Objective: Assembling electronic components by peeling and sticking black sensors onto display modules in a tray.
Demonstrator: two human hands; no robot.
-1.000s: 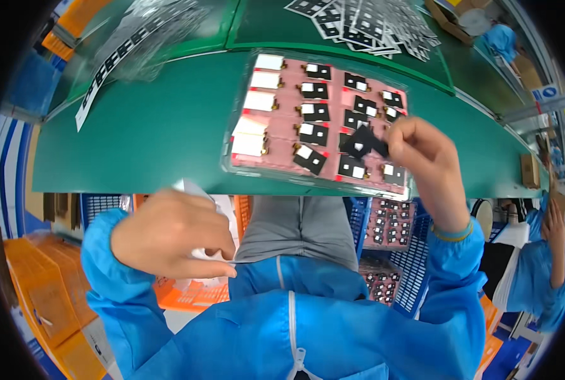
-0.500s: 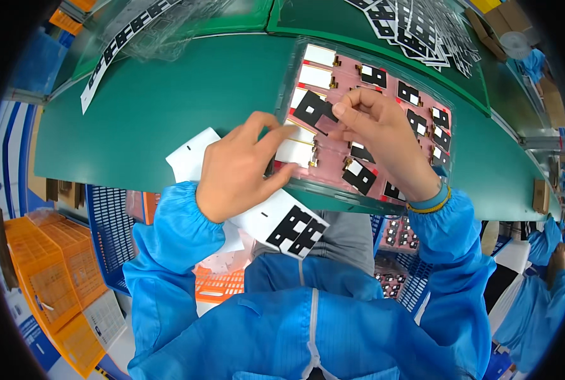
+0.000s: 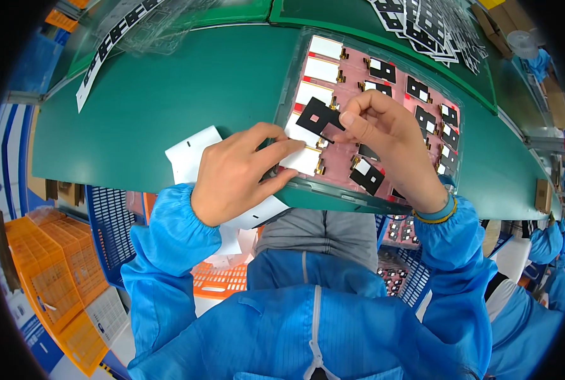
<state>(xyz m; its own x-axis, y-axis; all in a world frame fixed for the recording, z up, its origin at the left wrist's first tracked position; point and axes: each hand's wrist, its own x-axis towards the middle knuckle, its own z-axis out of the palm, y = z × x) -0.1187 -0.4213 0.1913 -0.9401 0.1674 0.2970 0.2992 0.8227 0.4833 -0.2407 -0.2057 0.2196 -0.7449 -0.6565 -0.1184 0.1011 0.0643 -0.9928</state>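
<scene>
Between thumb and fingertips, my right hand (image 3: pixel 393 142) pinches a black die-cut sticker (image 3: pixel 311 118) with a square hole. The sticker hangs over the column of white rectangular panels (image 3: pixel 325 47) with gold-coloured connectors at the left of the tray. My left hand (image 3: pixel 241 168) has its thumb and fingers apart, their tips on the nearest white panel (image 3: pixel 303 159) and close to the tray's left edge. A white backing sheet (image 3: pixel 192 152) lies partly beneath that hand and reaches past the table's front edge. The clear plastic tray (image 3: pixel 374 201) has a pink inner surface.
Several panels bearing black stickers (image 3: pixel 367 175) fill the tray's middle and right. A pile of black-patterned sheets (image 3: pixel 422 28) lies at the back right, with a curved sticker strip (image 3: pixel 102 54) at the back left. Orange crates (image 3: pixel 48 278) and a blue basket (image 3: pixel 105 234) stand lower left.
The black sticker has come nearer to me over the white panels, with my right hand. The backing sheet's black-patterned end, seen below my left hand before, is now mostly out of sight.
</scene>
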